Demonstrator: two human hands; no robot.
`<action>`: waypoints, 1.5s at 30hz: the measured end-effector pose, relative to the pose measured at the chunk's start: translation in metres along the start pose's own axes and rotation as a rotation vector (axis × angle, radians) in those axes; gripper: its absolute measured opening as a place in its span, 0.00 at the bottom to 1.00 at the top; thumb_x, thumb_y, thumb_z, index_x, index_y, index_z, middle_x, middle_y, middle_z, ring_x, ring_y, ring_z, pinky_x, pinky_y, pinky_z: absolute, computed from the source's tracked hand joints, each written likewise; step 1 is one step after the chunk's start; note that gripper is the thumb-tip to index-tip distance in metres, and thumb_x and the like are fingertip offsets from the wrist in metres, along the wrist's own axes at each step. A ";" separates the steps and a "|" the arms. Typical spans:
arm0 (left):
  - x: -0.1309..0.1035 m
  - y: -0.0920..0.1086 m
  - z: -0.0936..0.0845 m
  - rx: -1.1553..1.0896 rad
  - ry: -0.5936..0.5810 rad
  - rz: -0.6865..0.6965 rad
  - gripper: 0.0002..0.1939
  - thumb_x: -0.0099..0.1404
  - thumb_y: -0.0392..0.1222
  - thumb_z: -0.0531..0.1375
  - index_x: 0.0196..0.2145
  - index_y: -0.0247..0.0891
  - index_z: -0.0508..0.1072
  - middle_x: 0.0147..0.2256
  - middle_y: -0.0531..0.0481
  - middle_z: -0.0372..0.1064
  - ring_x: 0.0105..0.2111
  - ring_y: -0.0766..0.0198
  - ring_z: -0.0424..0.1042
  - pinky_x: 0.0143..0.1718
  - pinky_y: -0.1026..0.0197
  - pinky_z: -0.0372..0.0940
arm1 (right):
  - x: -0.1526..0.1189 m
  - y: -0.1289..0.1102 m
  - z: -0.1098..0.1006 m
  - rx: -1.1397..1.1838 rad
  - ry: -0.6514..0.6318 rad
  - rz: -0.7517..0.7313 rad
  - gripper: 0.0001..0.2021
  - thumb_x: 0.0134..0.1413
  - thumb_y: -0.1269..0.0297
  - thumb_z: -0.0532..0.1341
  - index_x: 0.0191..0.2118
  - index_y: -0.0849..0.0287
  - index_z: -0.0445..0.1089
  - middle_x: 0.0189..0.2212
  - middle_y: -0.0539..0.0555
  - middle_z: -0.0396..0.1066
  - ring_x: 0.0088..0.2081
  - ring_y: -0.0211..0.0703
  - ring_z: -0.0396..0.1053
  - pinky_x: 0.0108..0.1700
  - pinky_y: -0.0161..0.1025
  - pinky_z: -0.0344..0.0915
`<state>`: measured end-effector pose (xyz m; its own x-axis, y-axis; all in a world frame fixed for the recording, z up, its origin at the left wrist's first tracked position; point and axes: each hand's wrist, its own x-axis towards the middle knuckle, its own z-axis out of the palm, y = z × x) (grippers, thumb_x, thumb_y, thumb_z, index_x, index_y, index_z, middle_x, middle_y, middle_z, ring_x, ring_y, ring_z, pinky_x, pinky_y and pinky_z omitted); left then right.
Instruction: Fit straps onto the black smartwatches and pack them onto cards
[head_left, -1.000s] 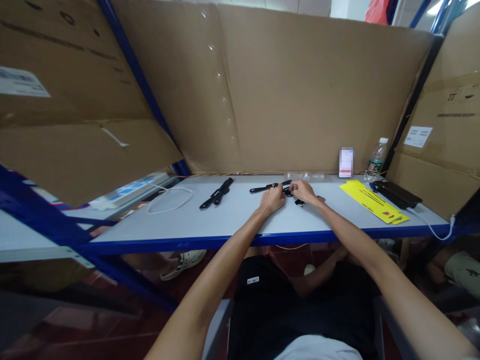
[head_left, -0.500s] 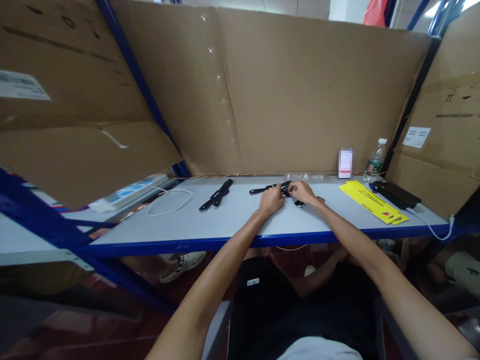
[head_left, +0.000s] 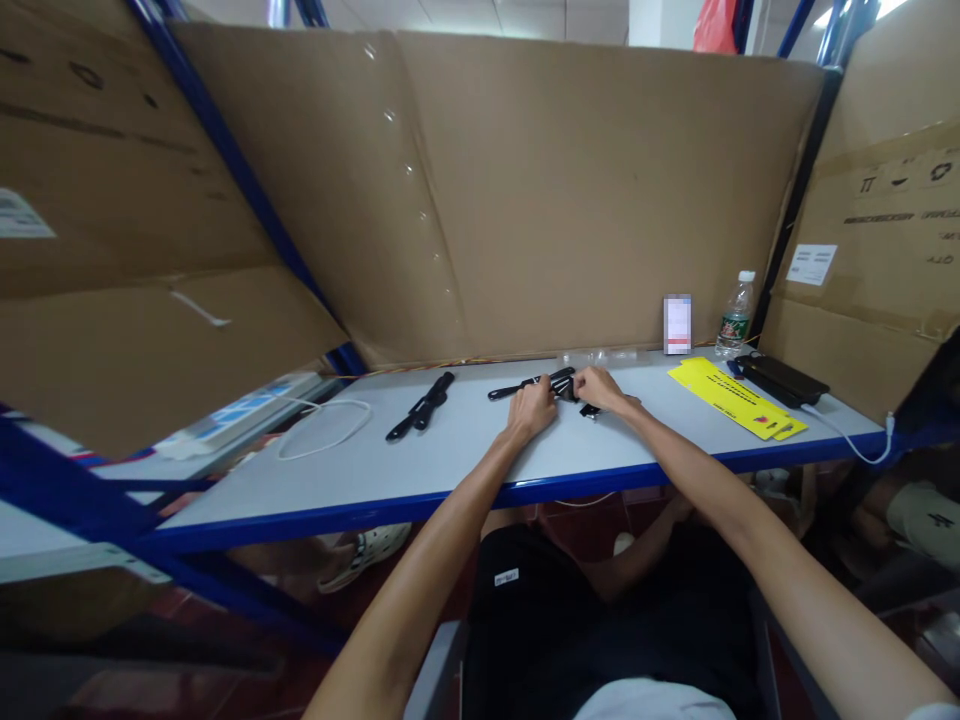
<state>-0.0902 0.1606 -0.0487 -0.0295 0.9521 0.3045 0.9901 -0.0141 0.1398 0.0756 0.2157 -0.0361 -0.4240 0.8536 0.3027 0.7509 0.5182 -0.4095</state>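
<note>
My left hand (head_left: 534,406) is closed on a long black-handled tool (head_left: 505,393) whose rounded handle end points left, flat over the table. Close beside it, my right hand (head_left: 598,387) has its fingers pinched at the tool's dark right end, where thin pale stripes show. What exactly lies between the right fingers is hidden. A small black piece with a shiny edge (head_left: 590,411) lies just below the right hand. Further left, a pair of similar black-handled tools (head_left: 421,408) rests on the table, one across the other; their kind is too small to tell.
The grey tabletop (head_left: 450,465) has a blue front edge. Clear plastic packaging (head_left: 604,357), a phone (head_left: 677,325), a water bottle (head_left: 734,315), yellow cards (head_left: 731,397) and a black case (head_left: 782,380) with a white cable stand behind and right. Cardboard walls (head_left: 555,200) enclose the table; a white cable (head_left: 326,405) curls at left.
The view has shifted slightly. My right fingers have drawn a little away from my left hand, showing more of the dark striped end between them. The tools at left stay put.
</note>
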 end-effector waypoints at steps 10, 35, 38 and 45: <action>0.001 -0.003 0.002 -0.018 0.005 -0.015 0.13 0.72 0.40 0.52 0.51 0.42 0.70 0.44 0.38 0.78 0.46 0.47 0.77 0.42 0.55 0.65 | 0.000 0.022 -0.018 -0.194 -0.085 0.011 0.10 0.53 0.70 0.60 0.35 0.58 0.81 0.35 0.59 0.80 0.39 0.48 0.75 0.38 0.34 0.62; -0.004 -0.039 -0.026 -0.080 0.213 -0.130 0.12 0.74 0.42 0.53 0.52 0.42 0.70 0.45 0.43 0.79 0.47 0.53 0.76 0.44 0.58 0.62 | 0.014 0.057 -0.019 0.010 0.346 0.220 0.22 0.70 0.51 0.52 0.39 0.57 0.81 0.38 0.59 0.80 0.40 0.48 0.75 0.39 0.36 0.60; -0.004 -0.086 -0.039 0.026 0.253 -0.349 0.14 0.75 0.42 0.50 0.54 0.39 0.69 0.46 0.37 0.78 0.47 0.49 0.77 0.42 0.56 0.62 | 0.012 0.055 -0.020 -0.034 0.308 0.251 0.22 0.70 0.52 0.51 0.41 0.56 0.81 0.40 0.61 0.80 0.41 0.49 0.76 0.41 0.37 0.61; -0.017 -0.154 -0.032 0.167 0.113 -0.500 0.17 0.73 0.44 0.50 0.51 0.35 0.71 0.47 0.29 0.77 0.48 0.41 0.76 0.41 0.53 0.65 | 0.008 0.049 -0.022 -0.059 0.251 0.272 0.22 0.71 0.52 0.51 0.45 0.56 0.81 0.43 0.62 0.80 0.44 0.49 0.76 0.43 0.37 0.63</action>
<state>-0.2463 0.1372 -0.0450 -0.5081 0.7915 0.3397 0.8597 0.4900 0.1442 0.1197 0.2469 -0.0347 -0.0734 0.9160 0.3945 0.8497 0.2645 -0.4561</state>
